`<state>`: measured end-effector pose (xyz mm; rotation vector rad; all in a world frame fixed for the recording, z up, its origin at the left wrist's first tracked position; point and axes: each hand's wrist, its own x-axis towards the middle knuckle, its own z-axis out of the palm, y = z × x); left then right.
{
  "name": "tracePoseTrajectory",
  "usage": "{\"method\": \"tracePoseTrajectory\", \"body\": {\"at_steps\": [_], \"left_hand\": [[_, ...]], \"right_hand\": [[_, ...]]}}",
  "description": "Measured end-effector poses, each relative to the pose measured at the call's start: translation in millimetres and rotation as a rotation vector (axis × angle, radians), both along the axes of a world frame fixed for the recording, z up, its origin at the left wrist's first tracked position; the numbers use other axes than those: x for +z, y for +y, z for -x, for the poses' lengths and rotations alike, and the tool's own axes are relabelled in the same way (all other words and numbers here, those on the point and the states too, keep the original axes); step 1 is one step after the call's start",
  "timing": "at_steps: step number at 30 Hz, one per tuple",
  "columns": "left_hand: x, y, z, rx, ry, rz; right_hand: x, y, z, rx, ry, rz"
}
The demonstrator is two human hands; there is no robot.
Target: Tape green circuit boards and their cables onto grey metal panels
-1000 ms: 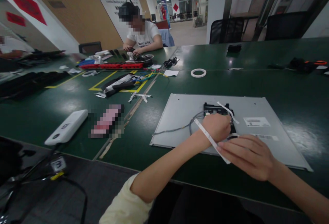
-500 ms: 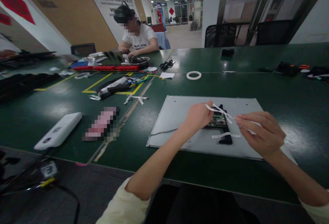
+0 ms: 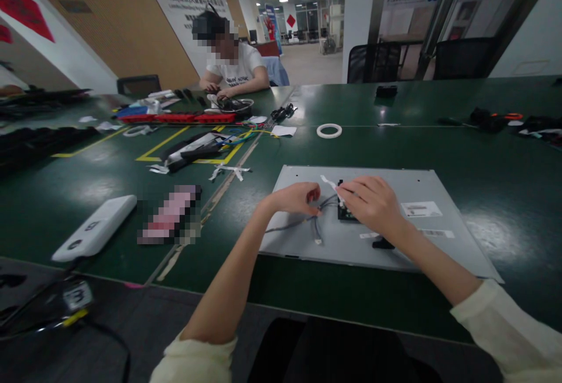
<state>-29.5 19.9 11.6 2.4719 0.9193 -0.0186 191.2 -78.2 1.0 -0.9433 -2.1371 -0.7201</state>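
My left hand (image 3: 297,198) hovers over the left part of a grey metal panel (image 3: 410,184), thumb and curled fingers apart, right beside grey cables (image 3: 327,201). I cannot see it gripping them. One cable ends in a small white connector (image 3: 318,241). My right hand (image 3: 371,202) pinches a strip of white tape (image 3: 330,184) above a green circuit board (image 3: 345,213) that the hand largely covers. The black bracket (image 3: 383,243) under the board shows only at its lower end, with another white strip (image 3: 369,235) across it.
A roll of white tape (image 3: 329,130) lies behind the panel. To the left are a white power bank (image 3: 94,228), a blurred pink phone-like object (image 3: 171,213) and tape scraps (image 3: 230,171). Across the green table (image 3: 272,166) a person (image 3: 237,64) handles dark cables.
My left hand has let go of the tape and moved left and down to the cables. My right hand has carried the tape strip left, over the board.
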Motion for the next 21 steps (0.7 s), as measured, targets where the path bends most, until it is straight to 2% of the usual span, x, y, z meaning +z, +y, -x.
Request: {"method": "tracePoseTrajectory", "body": {"at_steps": [5,12,21], "left_hand": [[1.5,-0.9,-3.9,0.006,0.056,-0.033],[2.8,-2.3,-0.4,0.061,0.006,-0.004],[-0.2,-3.4,-2.1,-0.057,-0.126,-0.003]], "right_hand": [[-13.8,-0.2,15.8,-0.003,-0.110,0.164],[-24.4,-3.3,28.5,0.004,-0.159,0.360],[-28.8,-7.3,30.6,-0.001,-0.156,0.458]]}}
